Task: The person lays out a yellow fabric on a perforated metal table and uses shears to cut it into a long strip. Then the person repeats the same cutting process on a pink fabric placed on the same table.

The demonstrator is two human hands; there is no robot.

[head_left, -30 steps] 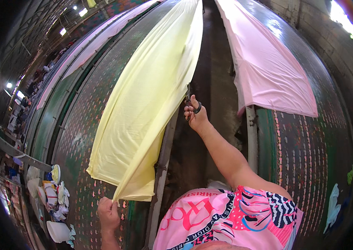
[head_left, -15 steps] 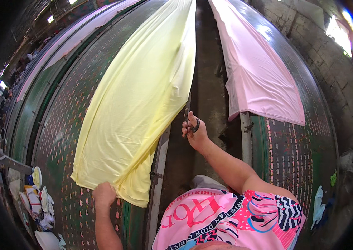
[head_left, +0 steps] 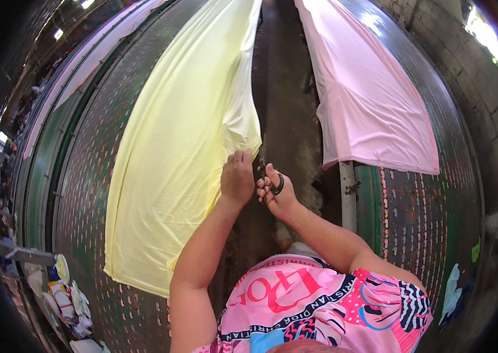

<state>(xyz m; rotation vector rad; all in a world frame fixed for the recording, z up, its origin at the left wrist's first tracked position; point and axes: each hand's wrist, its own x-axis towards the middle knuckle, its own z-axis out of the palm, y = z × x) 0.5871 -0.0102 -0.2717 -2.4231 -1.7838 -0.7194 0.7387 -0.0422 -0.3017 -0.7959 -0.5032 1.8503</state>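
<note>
Head view showed the right grip (head_left: 276, 196) closed around scissors (head_left: 281, 183). The left grip (head_left: 238, 179) was at the right edge of the yellow cloth (head_left: 166, 170), pinching or not unclear. The cloth lay along the speckled surface (head_left: 81, 182).

The pale yellow cloth (head_left: 166, 165) was spread lengthwise along the long dark table (head_left: 87, 194), thin and smooth-looking, with fine creases running its length. Its near edge lay at a slant, and its right edge gathered in loose folds at the left hand (head_left: 238, 176). The scissors (head_left: 281, 185), black-handled, sat in the right hand (head_left: 275, 191) near that edge, pointing away from the wearer; whether the dark blades touched the fabric was hard to tell.
</note>
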